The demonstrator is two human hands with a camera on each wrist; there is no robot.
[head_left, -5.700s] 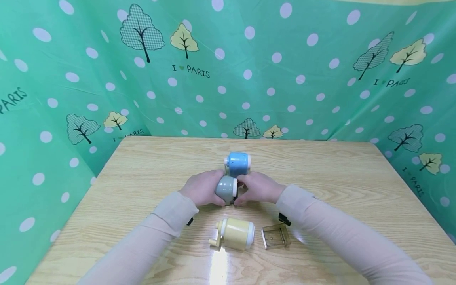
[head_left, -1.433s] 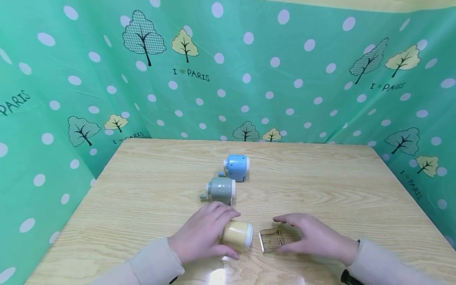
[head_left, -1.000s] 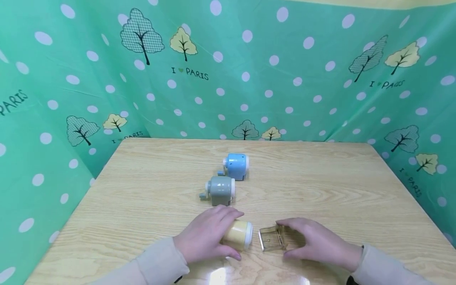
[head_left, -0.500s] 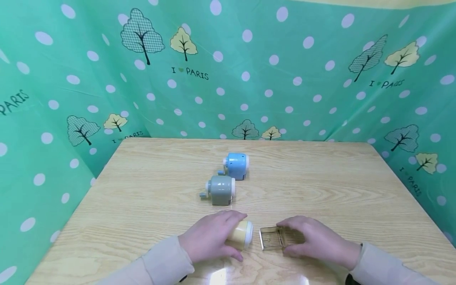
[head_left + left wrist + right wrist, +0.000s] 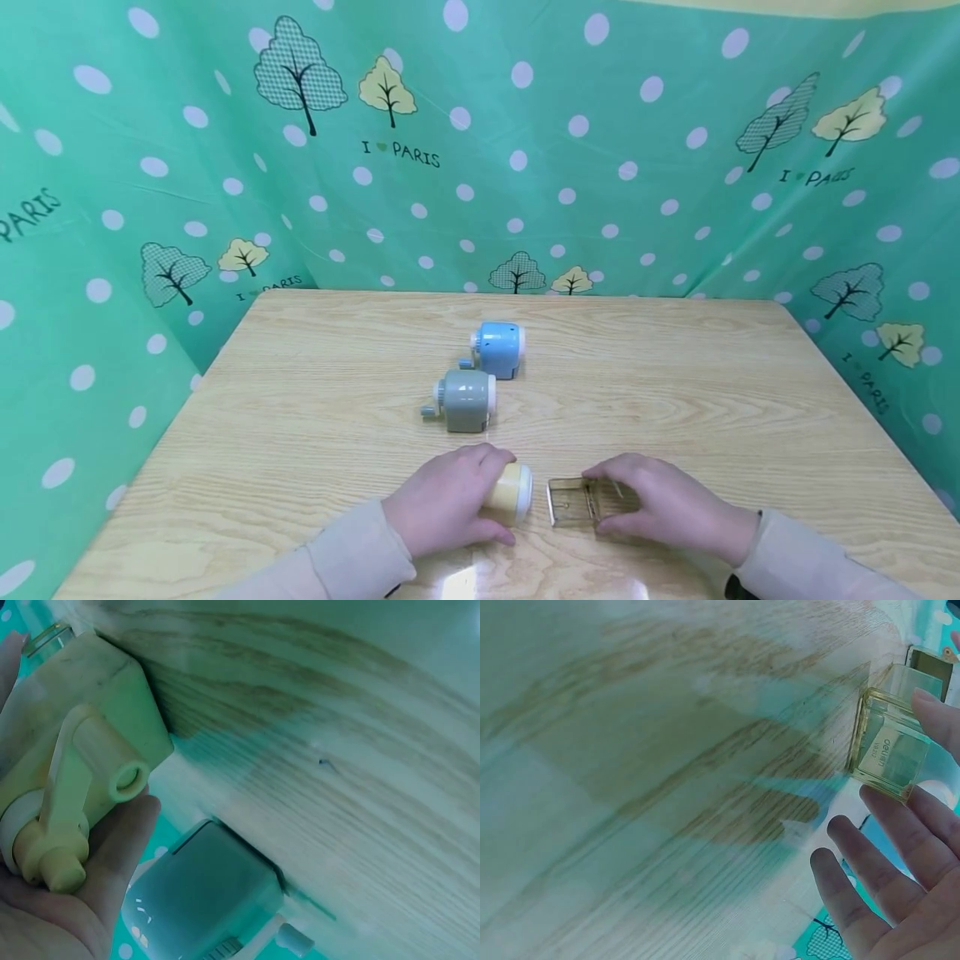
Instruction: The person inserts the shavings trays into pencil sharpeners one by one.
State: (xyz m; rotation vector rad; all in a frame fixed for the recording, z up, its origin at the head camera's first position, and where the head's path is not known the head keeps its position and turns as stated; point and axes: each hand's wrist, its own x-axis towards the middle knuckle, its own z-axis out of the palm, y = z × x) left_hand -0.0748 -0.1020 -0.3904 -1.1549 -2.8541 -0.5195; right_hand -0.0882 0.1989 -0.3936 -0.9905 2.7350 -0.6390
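My left hand (image 5: 446, 504) wraps over a pale yellow crank pencil sharpener (image 5: 507, 493) lying near the table's front; its white-rimmed end faces right. In the left wrist view the crank (image 5: 86, 761) lies by the palm. My right hand (image 5: 663, 504) pinches a clear amber shavings drawer (image 5: 572, 503) between thumb and forefinger, its other fingers spread in the right wrist view, where the drawer (image 5: 889, 750) carries a small printed label. A narrow gap separates drawer and sharpener.
A grey crank sharpener (image 5: 467, 402) stands behind the left hand, handle to the left. Behind that stands a blue one (image 5: 501, 350). The wooden table (image 5: 675, 367) ends at a green dotted curtain (image 5: 585, 192).
Earlier, both hands were at the grey sharpener; now they hold the yellow sharpener and the drawer. In the last second, the left hand has shifted slightly right; the right has barely moved.
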